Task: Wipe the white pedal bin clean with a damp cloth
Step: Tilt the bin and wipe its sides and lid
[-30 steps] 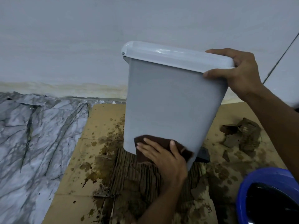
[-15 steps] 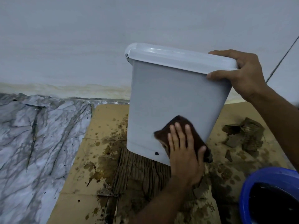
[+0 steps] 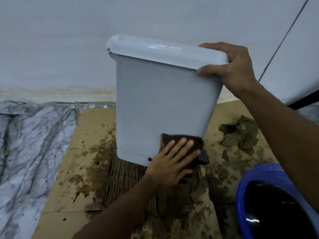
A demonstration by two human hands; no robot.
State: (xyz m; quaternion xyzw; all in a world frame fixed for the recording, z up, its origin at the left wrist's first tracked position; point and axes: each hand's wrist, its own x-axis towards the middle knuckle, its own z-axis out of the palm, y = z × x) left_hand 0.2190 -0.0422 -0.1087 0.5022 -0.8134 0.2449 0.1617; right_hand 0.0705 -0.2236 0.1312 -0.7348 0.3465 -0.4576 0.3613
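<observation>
So, head view: only one camera, looking down over both my arms at the job.
Bin: the white pedal bin point(image 3: 162, 100) is tipped toward my right, its bottom edge resting on wet cardboard point(image 3: 86, 135) close to the wall point(image 3: 69, 40); its lid point(image 3: 164, 50) is shut.
Right hand: my right hand point(image 3: 231, 69) is clamped on the near lid corner, thumb under the rim and fingers over the top, holding the tilt.
Left hand: my left hand point(image 3: 172, 163) lies flat and spread, pressing a dark brown cloth point(image 3: 183, 140) against the lower right corner of the bin's side.
Pedal: a black pedal point(image 3: 203, 157) shows just beside my fingertips at the base.
Weight: I judge the bin light and probably empty, since one hand at a corner keeps it tilted.
Stiffness: thin plastic walls, likely to give a little under a hard push, so flat palm pressure suits better than fingertips.
Slip: the surface looks smooth and glossy; once damp, I expect it to slide in a loose grip.
Best hold: the lid rim, where the lip gives my thumb something to hook; I would stay clear of the hinge pin point(image 3: 108, 49) at the far corner.
Cloth: soft and limp, it follows the wall only where my palm covers it.
Nearby: a blue bucket point(image 3: 245, 195) of dark water sits by my right arm, with torn soggy scraps point(image 3: 240, 133) behind it on the cardboard.
Footing: the wet cardboard may let the base skid, I think.
</observation>
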